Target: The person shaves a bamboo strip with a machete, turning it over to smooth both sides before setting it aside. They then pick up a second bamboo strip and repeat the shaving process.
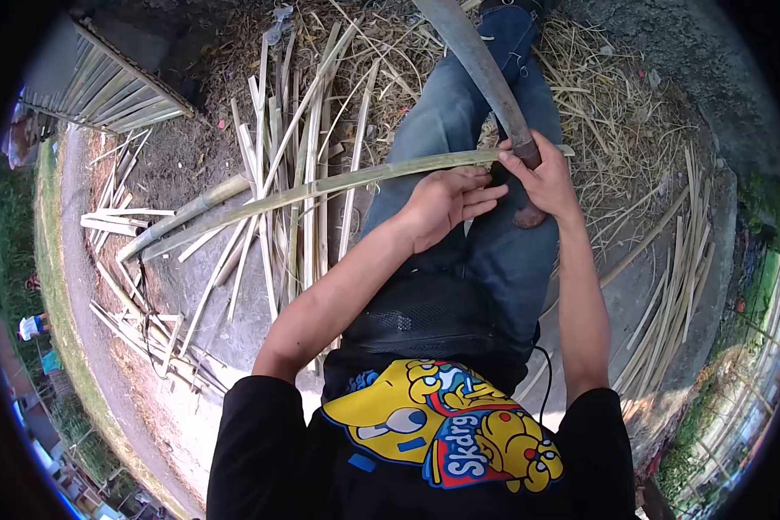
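A long split bamboo strip [355, 180] lies across my thighs, its far end down to the left. My right hand [542, 180] is closed around the dark handle of a machete [481, 65]. Its curved blade points up and away over my lower legs, and the hooked butt of the handle shows below my fist. The thumb of that hand lies right by the strip's near end. Just under the strip, my left hand [446, 204] is turned partly palm up, with fingers stretched out and apart, and grips nothing.
Split bamboo pieces [308, 199] lie heaped to the left, with a bamboo pole [195, 208] across them. More thin strips [680, 277] are stacked at right. Shavings [598, 95] cover the ground around my legs. A slatted bamboo panel [113, 82] stands at upper left.
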A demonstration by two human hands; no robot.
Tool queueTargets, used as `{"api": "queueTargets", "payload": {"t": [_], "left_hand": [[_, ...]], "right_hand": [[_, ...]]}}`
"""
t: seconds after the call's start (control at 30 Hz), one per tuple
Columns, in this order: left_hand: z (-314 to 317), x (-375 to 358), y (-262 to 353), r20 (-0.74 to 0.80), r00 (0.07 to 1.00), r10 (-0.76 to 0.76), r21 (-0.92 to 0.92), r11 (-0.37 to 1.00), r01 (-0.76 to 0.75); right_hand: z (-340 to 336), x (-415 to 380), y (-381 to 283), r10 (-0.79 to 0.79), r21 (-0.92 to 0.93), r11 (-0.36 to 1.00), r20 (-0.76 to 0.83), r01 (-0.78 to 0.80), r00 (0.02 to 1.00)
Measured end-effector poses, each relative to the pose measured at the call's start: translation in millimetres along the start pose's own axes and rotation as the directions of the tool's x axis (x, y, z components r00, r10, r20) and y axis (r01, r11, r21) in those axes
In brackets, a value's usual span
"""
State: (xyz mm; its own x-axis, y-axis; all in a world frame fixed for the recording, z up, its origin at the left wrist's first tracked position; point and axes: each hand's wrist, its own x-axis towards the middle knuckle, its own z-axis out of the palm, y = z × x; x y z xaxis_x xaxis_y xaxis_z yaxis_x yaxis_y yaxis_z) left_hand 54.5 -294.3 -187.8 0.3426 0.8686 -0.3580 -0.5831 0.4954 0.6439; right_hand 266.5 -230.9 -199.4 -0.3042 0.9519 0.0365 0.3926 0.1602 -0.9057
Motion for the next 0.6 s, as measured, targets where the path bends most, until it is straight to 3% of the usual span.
{"api": "queueTargets", "payload": {"t": [0.07,0.1,0.13,0.17,0.2,0.23,0.27,0.33,0.37,0.4,0.47,0.53,0.57,0.6], "left_hand": [[3,-23,20,0.206,0.917,-0.341,0.181,0.934,0.307],[15,-44,39,0.166,0.925,-0.342,0.331,0.903,0.275],[14,-64,44,0.143,0.985,-0.096,0.512,0.859,0.009],[7,-79,53,0.173,0.972,0.158,0.669,0.706,-0.234],[-14,-87,76,0.337,0.848,0.410,0.906,0.101,-0.410],[-36,-93,92,0.324,0.746,0.582,0.946,-0.174,-0.275],[-66,-96,113,0.416,0.671,0.614,0.879,-0.462,-0.122],[-140,-127,133,0.285,0.823,0.491,0.694,-0.698,0.176],[-167,-142,142,-0.020,0.919,0.393,0.834,-0.500,0.232],[-185,-158,144,-0.295,0.935,0.197,0.896,-0.284,0.342],[-199,-173,136,-0.360,0.932,-0.035,0.931,0.046,0.361],[-200,-180,121,-0.318,0.946,-0.060,0.945,0.059,0.321],[-201,-181,108,-0.323,0.947,0.006,0.934,0.166,0.317],[-189,-178,104,-0.337,0.941,0.015,0.933,0.138,0.332]], "right_hand": [[-3,2,4,0.048,-0.011,0.999,-0.025,-0.048,0.999],[-5,4,5,0.047,-0.027,0.998,-0.064,-0.049,0.997],[-4,3,8,0.055,-0.040,0.997,-0.096,-0.059,0.994],[-5,4,13,0.031,-0.016,0.999,-0.102,-0.033,0.994],[-5,7,18,0.036,-0.010,0.999,-0.106,-0.037,0.994],[-7,10,22,0.019,0.017,1.000,-0.121,-0.018,0.992],[-10,12,27,0.003,0.043,0.999,-0.133,0.003,0.991],[-17,23,33,0.029,0.041,0.999,-0.147,-0.024,0.989],[-21,28,33,0.044,0.009,0.999,-0.154,-0.043,0.987],[-24,30,33,0.062,-0.022,0.998,-0.159,-0.066,0.985],[-24,33,28,0.038,0.062,0.998,-0.177,-0.027,0.983],[-26,31,14,-0.069,-0.202,0.979,-0.268,0.014,0.961],[-28,30,6,-0.076,-0.205,0.979,-0.272,0.019,0.959],[-29,26,-5,-0.341,-0.481,0.865,-0.350,0.145,0.873]]}}
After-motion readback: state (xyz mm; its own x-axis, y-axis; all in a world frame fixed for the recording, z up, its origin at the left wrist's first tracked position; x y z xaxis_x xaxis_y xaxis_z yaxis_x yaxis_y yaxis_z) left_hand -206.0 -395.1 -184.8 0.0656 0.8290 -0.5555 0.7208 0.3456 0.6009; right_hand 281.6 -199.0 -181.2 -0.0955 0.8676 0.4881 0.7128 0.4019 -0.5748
